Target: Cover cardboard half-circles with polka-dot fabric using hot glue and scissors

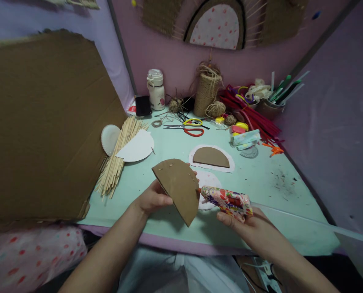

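Note:
My left hand (pixel 152 198) is closed on a brown cardboard half-circle (pixel 179 188), held tilted above the table's near edge. My right hand (pixel 245 221) grips a glue gun wrapped in flowery paper (pixel 228 200). Its nozzle touches the right edge of the cardboard. Under them on the table lies a round white dotted piece (pixel 210 180), partly hidden.
A second cardboard half-circle (pixel 212 156) lies on white fabric mid-table. A big cardboard sheet (pixel 40 122) leans at the left beside wooden sticks (pixel 120 156) and paper plates (pixel 137 147). Scissors (pixel 189 126), twine spools (pixel 207 93), a jar (pixel 155 89) and red pipe cleaners (pixel 251 112) crowd the back.

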The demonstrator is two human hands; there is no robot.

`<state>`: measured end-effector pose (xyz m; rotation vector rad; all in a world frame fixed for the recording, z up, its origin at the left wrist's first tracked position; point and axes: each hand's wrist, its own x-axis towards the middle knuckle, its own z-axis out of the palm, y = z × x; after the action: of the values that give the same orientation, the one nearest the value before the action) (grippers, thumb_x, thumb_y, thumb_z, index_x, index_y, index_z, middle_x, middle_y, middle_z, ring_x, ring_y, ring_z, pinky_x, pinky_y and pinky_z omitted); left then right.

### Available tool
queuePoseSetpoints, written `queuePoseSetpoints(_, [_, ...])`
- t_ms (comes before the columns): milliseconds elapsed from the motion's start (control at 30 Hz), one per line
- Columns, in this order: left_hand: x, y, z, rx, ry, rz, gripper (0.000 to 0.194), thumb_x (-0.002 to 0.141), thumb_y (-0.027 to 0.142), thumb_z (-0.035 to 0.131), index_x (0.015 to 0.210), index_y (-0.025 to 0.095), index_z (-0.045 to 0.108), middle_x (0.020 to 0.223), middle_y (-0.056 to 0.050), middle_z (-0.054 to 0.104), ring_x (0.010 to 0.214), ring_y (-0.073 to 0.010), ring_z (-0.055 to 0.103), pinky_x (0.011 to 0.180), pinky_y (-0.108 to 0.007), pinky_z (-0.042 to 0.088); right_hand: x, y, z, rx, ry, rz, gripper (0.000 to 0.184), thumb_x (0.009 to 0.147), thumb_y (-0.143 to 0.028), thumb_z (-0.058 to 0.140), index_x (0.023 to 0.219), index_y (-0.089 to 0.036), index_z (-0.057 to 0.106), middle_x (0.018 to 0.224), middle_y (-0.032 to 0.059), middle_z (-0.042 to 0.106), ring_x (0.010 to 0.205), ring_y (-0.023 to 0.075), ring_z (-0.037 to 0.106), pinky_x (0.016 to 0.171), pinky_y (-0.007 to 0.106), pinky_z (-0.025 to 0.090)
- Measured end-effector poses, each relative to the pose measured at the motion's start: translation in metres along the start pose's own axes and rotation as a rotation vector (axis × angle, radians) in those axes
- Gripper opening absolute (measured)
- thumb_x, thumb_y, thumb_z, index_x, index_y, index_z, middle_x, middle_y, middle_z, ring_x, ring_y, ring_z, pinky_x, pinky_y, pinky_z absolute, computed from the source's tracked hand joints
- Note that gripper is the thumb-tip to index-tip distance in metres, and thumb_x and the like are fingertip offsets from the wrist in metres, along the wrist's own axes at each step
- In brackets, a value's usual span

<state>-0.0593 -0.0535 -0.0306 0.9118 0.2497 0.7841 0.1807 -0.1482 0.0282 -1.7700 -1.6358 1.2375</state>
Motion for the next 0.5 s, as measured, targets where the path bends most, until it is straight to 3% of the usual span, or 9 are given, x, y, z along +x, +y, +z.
queuePoseSetpoints(233, [0.0012, 0.0024, 0.0026, -0.004, 0.001, 0.022, 0.077, 0.063, 0.030, 0.083, 0.134, 0.026, 0.054, 0.137, -0.013, 0.056, 0.128, -0.0358, 0.049, 0.106, -0.053, 0.036, -0.0046, -0.0015, 0.0049, 0.164, 0.042, 0.002, 0.048, 0.083, -0.055, 0.059, 0.109, -0.017, 0.075, 0.114, 0.0096, 0.073, 0.107, 0.0306, 0.067, 0.094, 0.039, 0.053])
queuePoseSetpoints(500, [0.0016, 0.0010, 0.0011, 0.007, -0.003, 0.018, 0.077, 0.063, 0.030, 0.083, 0.134, 0.027, 0.053, 0.137, -0.012, 0.056, 0.129, -0.0357, 0.048, 0.105, -0.054, 0.037, -0.0106, 0.0039, 0.0053, 0.155, 0.011, 0.072, 0.043, 0.078, -0.053, 0.064, 0.100, -0.019, 0.077, 0.105, 0.0080, 0.077, 0.097, 0.0306, 0.070, 0.087, 0.040, 0.057])
